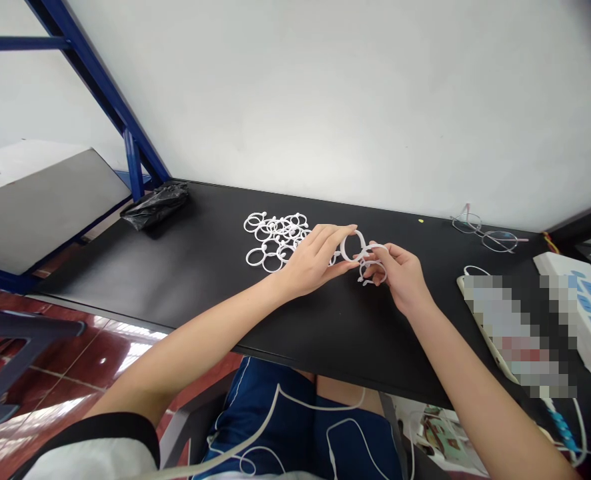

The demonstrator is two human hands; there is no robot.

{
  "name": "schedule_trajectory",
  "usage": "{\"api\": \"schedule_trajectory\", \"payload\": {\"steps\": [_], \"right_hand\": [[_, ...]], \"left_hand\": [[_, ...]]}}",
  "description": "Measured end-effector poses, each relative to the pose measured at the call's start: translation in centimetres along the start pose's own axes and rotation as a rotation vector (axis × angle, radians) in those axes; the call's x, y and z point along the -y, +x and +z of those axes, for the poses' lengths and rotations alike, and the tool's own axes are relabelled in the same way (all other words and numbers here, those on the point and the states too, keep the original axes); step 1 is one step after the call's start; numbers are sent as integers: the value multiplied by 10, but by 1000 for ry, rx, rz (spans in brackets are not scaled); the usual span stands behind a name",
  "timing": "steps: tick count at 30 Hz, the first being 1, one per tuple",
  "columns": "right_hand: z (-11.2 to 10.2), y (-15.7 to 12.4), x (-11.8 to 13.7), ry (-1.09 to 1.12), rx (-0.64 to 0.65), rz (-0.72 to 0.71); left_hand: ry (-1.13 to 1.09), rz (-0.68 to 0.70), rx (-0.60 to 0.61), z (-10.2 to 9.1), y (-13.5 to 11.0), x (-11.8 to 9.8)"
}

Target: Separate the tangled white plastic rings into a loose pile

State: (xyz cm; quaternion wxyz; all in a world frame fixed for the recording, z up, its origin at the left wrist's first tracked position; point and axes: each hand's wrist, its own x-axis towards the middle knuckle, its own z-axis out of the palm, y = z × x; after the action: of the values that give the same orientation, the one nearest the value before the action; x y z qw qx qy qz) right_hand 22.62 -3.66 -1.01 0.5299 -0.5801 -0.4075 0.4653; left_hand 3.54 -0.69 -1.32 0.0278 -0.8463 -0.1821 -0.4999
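Near the black table's [175, 280] middle, the left hand [311, 261] pinches one white ring [351, 245] by its fingertips, while the right hand [400, 277] clasps several linked rings [373, 267]. At ten o'clock lies a loose ring pile [275, 239]; farther out, a black bag [155, 205], contents unseen.

A single head-worn view looks forward and down over the near edge of the black table [185, 280], facing the white wall [325, 93] behind it. It sits close above the table, the person's forearms entering from the bottom and the hands meeting near the table's middle.
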Motion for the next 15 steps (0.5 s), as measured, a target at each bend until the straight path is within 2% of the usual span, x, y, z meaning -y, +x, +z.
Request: {"api": "schedule_trajectory", "payload": {"steps": [8, 15], "right_hand": [[1, -2, 2, -26, 4, 31], [0, 1, -3, -203, -11, -116]], "left_hand": [[-52, -22, 11, 2, -2, 2], [-38, 10, -36, 2, 0, 1]]}}
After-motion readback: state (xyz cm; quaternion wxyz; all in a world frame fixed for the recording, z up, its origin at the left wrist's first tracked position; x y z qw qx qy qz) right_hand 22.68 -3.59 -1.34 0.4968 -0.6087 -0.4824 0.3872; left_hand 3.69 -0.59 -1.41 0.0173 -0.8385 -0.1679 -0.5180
